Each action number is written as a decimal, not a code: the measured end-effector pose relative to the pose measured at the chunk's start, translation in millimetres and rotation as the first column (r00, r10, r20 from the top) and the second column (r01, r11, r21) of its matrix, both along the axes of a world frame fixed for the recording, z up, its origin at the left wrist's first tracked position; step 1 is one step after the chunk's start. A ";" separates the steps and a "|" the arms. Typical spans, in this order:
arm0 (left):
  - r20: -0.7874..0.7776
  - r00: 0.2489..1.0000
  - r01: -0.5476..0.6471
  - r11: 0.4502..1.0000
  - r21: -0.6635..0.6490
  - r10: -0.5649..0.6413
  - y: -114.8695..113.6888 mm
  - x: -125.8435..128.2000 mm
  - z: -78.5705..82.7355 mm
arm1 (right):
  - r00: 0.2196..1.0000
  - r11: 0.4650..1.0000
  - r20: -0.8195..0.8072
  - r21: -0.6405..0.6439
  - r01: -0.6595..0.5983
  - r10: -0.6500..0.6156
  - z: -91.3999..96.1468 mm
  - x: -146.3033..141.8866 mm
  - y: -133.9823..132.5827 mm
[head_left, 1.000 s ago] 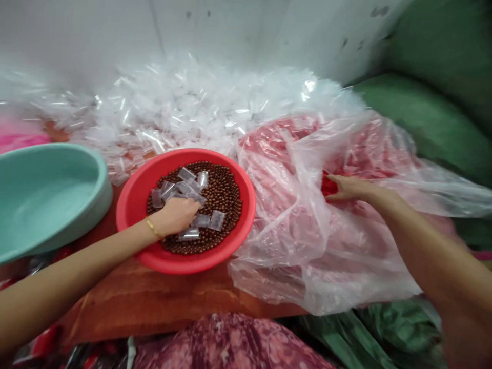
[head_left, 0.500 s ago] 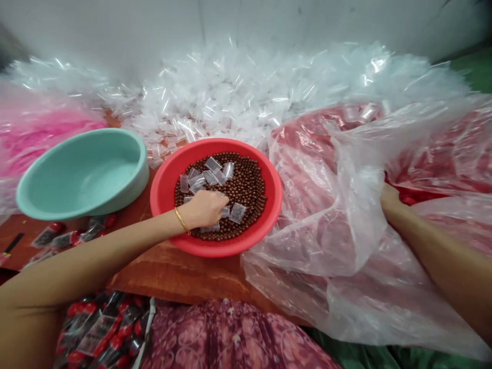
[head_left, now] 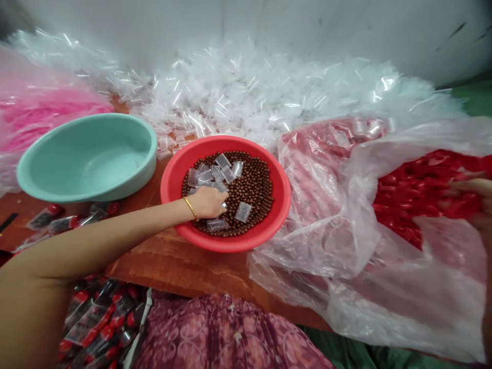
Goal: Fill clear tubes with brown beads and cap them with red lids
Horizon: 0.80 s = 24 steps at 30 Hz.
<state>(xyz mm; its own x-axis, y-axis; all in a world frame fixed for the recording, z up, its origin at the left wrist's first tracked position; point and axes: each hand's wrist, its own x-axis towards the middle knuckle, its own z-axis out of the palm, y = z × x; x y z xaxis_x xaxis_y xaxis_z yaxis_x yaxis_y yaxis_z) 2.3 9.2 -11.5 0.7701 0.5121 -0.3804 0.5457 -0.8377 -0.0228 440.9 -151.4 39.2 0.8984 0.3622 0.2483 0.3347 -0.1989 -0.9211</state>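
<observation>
My left hand (head_left: 211, 202), a gold bangle at its wrist, reaches into a red basin (head_left: 282, 192) full of small brown beads (head_left: 257, 189). Its fingers are curled closed on a small clear plastic case (head_left: 223, 205), mostly hidden by the hand. Several more clear cases (head_left: 243, 211) lie on the beads around it. At the right edge my right hand (head_left: 476, 200) is over the mouth of a large translucent plastic bag (head_left: 346, 225) holding shiny red plastic pieces (head_left: 418, 189). It is blurred and partly cut off, with fingers stretched out over the red pieces.
A pale green basin (head_left: 88, 164) stands to the left, near pink material (head_left: 49, 113) in plastic. Clear plastic pieces (head_left: 238, 92) are heaped along the wall. Red-capped filled cases (head_left: 103, 323) fill a container below my left arm; several others (head_left: 65, 223) lie on the table (head_left: 184, 261).
My right hand has come out from deep in the bag toward the right, and the bag's mouth has opened wider, showing the red pieces. My left hand stays in the red basin.
</observation>
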 end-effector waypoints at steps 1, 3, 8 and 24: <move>0.026 0.999 0.048 0.999 0.011 -0.048 1.3 -2.5 -0.7 | 0.995 0.999 -0.100 0.039 0.010 -0.006 12.0 -10.9 7.6; 0.088 0.966 0.241 0.970 0.024 -0.242 4.3 -7.2 -1.0 | 0.991 0.995 -0.119 0.085 -0.050 0.060 34.4 -43.1 24.2; 0.091 0.796 0.596 0.801 0.046 -0.598 13.2 -11.0 0.9 | 0.888 0.880 -0.006 -0.132 -0.457 0.460 53.8 -151.5 74.2; 0.062 0.998 -0.025 0.991 -0.135 0.034 -1.6 5.4 -6.4 | 0.209 0.490 0.443 -0.799 -0.348 0.872 -71.7 -243.1 166.7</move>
